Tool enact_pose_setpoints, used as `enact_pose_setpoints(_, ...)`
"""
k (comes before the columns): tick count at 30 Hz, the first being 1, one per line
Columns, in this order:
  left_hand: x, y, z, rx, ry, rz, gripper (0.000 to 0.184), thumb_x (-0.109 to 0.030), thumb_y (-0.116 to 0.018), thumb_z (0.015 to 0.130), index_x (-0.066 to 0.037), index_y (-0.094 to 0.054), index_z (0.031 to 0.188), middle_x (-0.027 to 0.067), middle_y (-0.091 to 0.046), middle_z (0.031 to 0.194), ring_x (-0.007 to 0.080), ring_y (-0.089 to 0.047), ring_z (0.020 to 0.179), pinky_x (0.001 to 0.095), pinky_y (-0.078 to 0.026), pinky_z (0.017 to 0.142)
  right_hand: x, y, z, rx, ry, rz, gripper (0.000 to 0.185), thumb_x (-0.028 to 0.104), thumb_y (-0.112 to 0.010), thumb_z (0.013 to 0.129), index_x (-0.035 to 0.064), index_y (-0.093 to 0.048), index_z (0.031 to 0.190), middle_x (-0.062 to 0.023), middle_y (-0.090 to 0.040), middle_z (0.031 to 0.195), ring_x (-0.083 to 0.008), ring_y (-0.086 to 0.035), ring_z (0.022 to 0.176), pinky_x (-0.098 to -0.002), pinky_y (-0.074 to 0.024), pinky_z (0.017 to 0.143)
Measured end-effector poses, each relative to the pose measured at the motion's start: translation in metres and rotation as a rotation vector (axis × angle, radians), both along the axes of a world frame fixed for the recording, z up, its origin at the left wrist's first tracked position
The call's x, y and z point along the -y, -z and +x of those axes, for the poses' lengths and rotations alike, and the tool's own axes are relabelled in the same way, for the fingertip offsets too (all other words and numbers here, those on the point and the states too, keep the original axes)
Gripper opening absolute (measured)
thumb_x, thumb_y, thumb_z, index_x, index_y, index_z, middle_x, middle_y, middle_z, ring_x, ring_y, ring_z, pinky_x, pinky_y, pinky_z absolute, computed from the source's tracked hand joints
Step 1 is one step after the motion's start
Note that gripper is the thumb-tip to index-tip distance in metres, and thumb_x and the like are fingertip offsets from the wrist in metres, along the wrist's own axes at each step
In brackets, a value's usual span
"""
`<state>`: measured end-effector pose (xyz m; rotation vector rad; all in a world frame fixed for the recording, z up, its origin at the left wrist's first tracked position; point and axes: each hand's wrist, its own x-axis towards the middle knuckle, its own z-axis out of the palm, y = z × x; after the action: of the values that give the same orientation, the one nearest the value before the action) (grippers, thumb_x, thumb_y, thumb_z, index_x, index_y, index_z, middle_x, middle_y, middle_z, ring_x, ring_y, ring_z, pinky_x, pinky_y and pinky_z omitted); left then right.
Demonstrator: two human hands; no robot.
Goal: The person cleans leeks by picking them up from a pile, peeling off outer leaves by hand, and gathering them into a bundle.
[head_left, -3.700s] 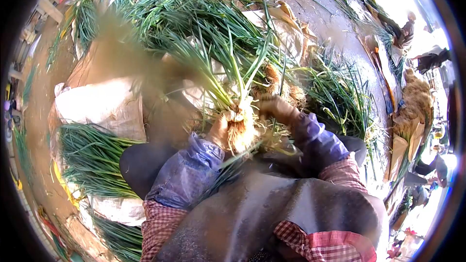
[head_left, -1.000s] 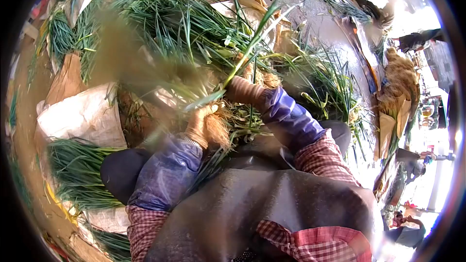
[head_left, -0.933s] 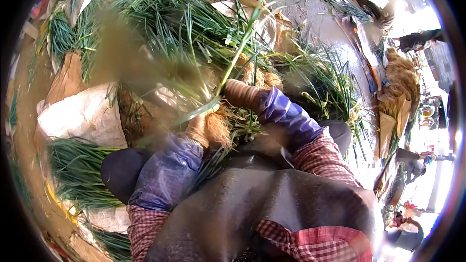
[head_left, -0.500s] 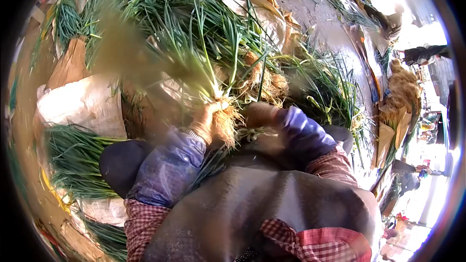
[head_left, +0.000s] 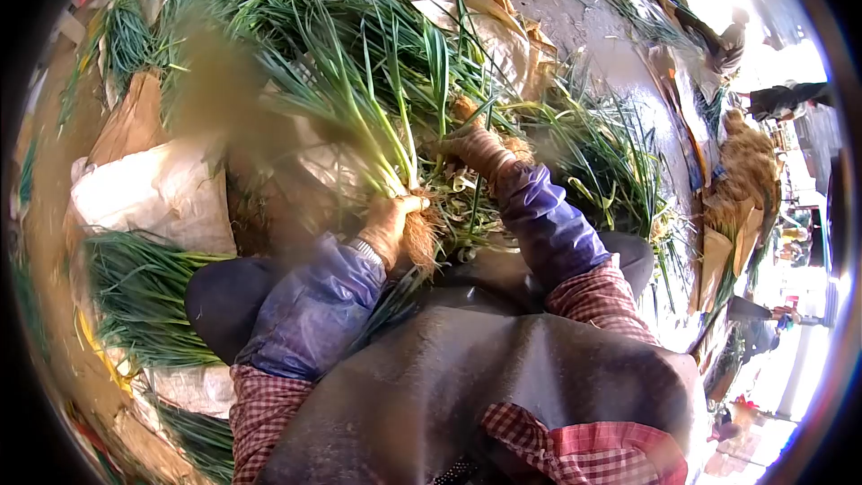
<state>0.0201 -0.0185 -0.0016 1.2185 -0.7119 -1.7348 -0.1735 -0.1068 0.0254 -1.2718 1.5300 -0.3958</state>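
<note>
My left hand [head_left: 388, 226] is closed around the white lower stalks of a small bunch of green onions [head_left: 386, 148]. Their leaves fan up and away from me, and their brown roots hang below the fist. Farther forward, my right hand [head_left: 482, 151] reaches to the near edge of the heap, beside stalks and root clumps. Its fingertips are partly lost among the plants, so I cannot tell whether they grip anything. Loose peelings [head_left: 467, 202] lie beneath that hand. Beyond both hands spreads a large heap of green onions [head_left: 359, 36].
On the left lies another green onion bundle [head_left: 144, 296] beside a pale sack [head_left: 157, 198]. More green onions [head_left: 602, 148] lie to the right, near wet ground [head_left: 620, 63]. A dark apron [head_left: 485, 377] covers my lap. A brown blur hides part of the upper left.
My right hand has moved forward from beside the held roots to the edge of the heap. My left hand keeps its hold, and the bunch there looks fuller, with more stalks showing.
</note>
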Motion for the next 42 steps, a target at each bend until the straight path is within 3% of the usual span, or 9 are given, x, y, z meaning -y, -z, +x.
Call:
enact_pose_setpoints(7, 0.005, 0.012, -0.001, -0.050, -0.056, -0.006, 0.018, 0.000, -0.066, 0.073, -0.001, -0.060, 0.090, 0.0036, -0.061, 0.082, 0.0199, -0.057, 0.076, 0.0296, -0.047, 0.074, -0.014, -0.034, 0.029, -0.603, -0.350, -0.572, 0.020, 0.024, -0.060, 0.086, 0.0067, -0.068, 0.087, -0.0082, -0.065, 0.073, -0.0173, -0.062, 0.069, -0.0343, -0.0488, 0.063)
enact_pose_setpoints(10, 0.005, 0.001, 0.002, -0.045, -0.120, -0.028, 0.019, -0.001, -0.065, 0.073, -0.001, -0.062, 0.091, 0.0045, -0.063, 0.082, 0.0188, -0.059, 0.076, 0.0306, -0.049, 0.073, -0.018, -0.024, 0.024, 0.391, -0.091, -0.173, 0.024, 0.021, -0.054, 0.091, 0.0007, -0.066, 0.092, -0.0067, -0.066, 0.083, -0.0161, -0.063, 0.079, -0.0311, -0.0508, 0.072)
enact_pose_setpoints(13, 0.005, -0.019, 0.008, -0.261, -0.078, 0.193, 0.022, -0.005, -0.062, 0.075, 0.001, -0.063, 0.096, 0.0072, -0.066, 0.083, 0.0204, -0.062, 0.078, 0.0314, -0.050, 0.076, -0.030, -0.021, 0.019, 0.661, -0.220, 0.038, 0.028, 0.025, -0.054, 0.092, 0.0000, -0.066, 0.094, -0.0061, -0.067, 0.084, -0.0155, -0.063, 0.081, -0.0296, -0.0509, 0.076)
enact_pose_setpoints(15, 0.006, -0.009, 0.011, -0.297, -0.083, 0.209, 0.028, -0.011, -0.057, 0.080, 0.003, -0.063, 0.103, 0.0110, -0.067, 0.086, 0.0231, -0.064, 0.081, 0.0330, -0.053, 0.075, -0.029, -0.009, 0.019, 0.395, -0.710, -0.636, 0.028, 0.028, -0.058, 0.091, 0.0018, -0.066, 0.098, -0.0064, -0.068, 0.088, -0.0151, -0.063, 0.082, -0.0292, -0.0505, 0.077)
enact_pose_setpoints(17, 0.006, -0.037, 0.018, -0.315, 0.050, 0.253, 0.028, -0.015, -0.053, 0.083, 0.003, -0.063, 0.103, 0.0132, -0.067, 0.090, 0.0244, -0.065, 0.081, 0.0339, -0.055, 0.070, -0.036, -0.022, 0.025, 0.665, -0.684, -0.059, 0.026, 0.028, -0.062, 0.089, 0.0039, -0.068, 0.097, -0.0061, -0.068, 0.088, -0.0134, -0.062, 0.080, -0.0280, -0.0493, 0.074)
enact_pose_setpoints(22, 0.010, -0.016, 0.015, -0.751, 0.012, 0.321, 0.019, -0.007, -0.057, 0.083, -0.001, -0.058, 0.101, 0.0095, -0.062, 0.081, 0.0216, -0.062, 0.071, 0.0327, -0.054, 0.065, -0.020, -0.007, 0.011, 0.240, -0.399, -0.142, 0.014, 0.013, -0.070, 0.079, 0.0024, -0.068, 0.088, -0.0064, -0.066, 0.070, -0.0103, -0.058, 0.065, -0.0278, -0.0488, 0.060)
enact_pose_setpoints(29, 0.011, -0.039, 0.007, -1.034, 0.271, -0.014, 0.041, -0.012, -0.061, 0.082, 0.003, -0.047, 0.117, 0.0098, -0.056, 0.094, 0.0214, -0.058, 0.083, 0.0345, -0.052, 0.075, -0.004, 0.064, 0.015, -0.795, -0.715, -0.217, 0.081, 0.029, -0.058, 0.084, 0.0041, -0.012, 0.146, -0.0190, -0.024, 0.148, -0.0319, -0.031, 0.133, -0.0413, -0.0339, 0.106)
enact_pose_setpoints(33, 0.023, -0.014, 0.053, -0.966, 0.233, -0.101, 0.036, -0.006, -0.058, 0.078, 0.004, -0.047, 0.110, 0.0123, -0.056, 0.095, 0.0262, -0.060, 0.087, 0.0485, -0.056, 0.079, -0.035, 0.116, -0.053, -0.978, -0.946, -0.657, 0.066, 0.024, -0.061, 0.081, 0.0050, -0.035, 0.139, -0.0198, -0.044, 0.136, -0.0304, -0.047, 0.120, -0.0427, -0.0366, 0.100)
enact_pose_setpoints(42, 0.028, -0.077, 0.050, -0.867, 0.184, 0.038, 0.029, -0.007, -0.064, 0.075, -0.008, -0.048, 0.100, 0.0024, -0.047, 0.079, 0.0174, -0.047, 0.074, 0.0342, -0.043, 0.069, -0.063, 0.032, -0.248, -0.809, -1.148, 0.327, 0.039, 0.018, -0.056, 0.085, 0.0127, -0.054, 0.124, -0.0129, -0.060, 0.114, -0.0234, -0.059, 0.090, -0.0372, -0.0476, 0.082)
